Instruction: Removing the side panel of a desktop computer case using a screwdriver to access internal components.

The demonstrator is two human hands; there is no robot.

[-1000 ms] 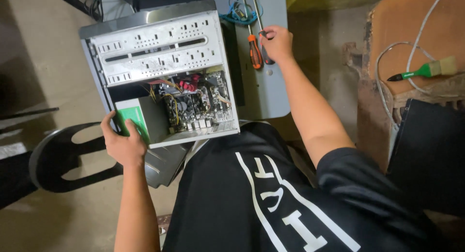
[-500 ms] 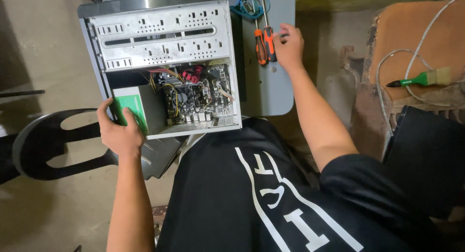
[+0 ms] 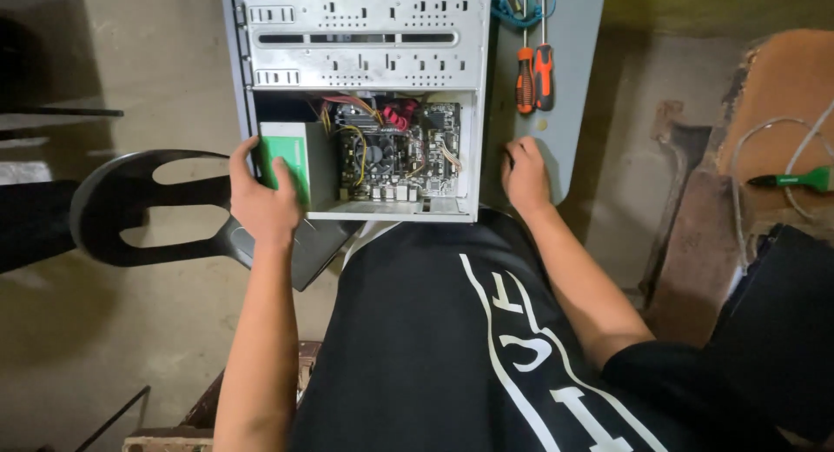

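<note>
At the open case's (image 3: 360, 104) lower left corner, left hand (image 3: 261, 196) clasps the green-labelled box (image 3: 291, 167); right hand (image 3: 525, 169) rests flat, fingers loose, beside the case, below two upright screwdrivers (image 3: 535, 76).

Matt grey metal computer case (image 3: 365, 35), glossy plastic chair (image 3: 148, 209)

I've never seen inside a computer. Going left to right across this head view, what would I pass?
Black chair → left hand → green-labelled box → circuit board → right hand → orange screwdrivers → green-handled brush.
</note>
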